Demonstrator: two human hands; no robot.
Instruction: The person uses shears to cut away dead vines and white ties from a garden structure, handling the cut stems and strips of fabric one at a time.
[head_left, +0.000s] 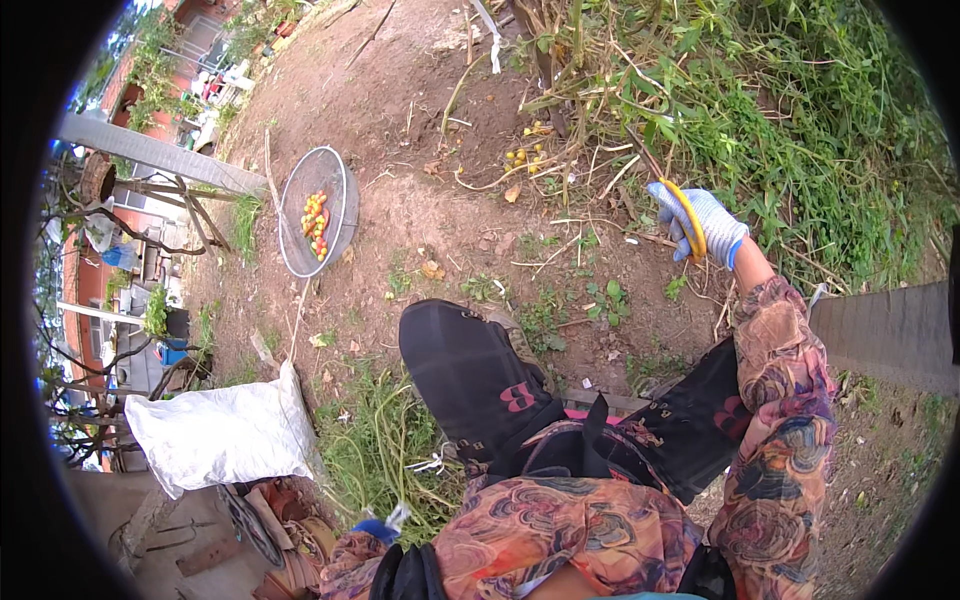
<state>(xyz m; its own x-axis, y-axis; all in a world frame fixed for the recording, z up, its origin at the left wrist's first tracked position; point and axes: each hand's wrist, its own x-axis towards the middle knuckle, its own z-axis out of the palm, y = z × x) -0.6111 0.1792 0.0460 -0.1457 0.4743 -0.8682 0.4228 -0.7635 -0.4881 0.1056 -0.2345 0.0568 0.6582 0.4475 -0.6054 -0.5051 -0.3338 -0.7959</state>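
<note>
My right hand (701, 221), in a pale knit glove with a blue cuff, grips the yellow handles of shears (686, 214). Their dark blades reach up and left among leaves and dry stems at the edge of a green plant mass (787, 135). Low at the left, only the blue cuff and a small pale part of my left hand (386, 525) show, beside a heap of pulled green stalks (390, 442); its fingers cannot be made out. Several small yellow fruits (525, 157) lie on the soil. A round mesh basket (346, 217) holds red and yellow cherry tomatoes (316, 225).
A white woven sack (225, 431) lies at the left, beside the stalk heap. A grey post (885, 337) stands close to my right arm, and another grey post (172, 154) is at the upper left. Dry twigs and weeds dot the bare soil before my knees.
</note>
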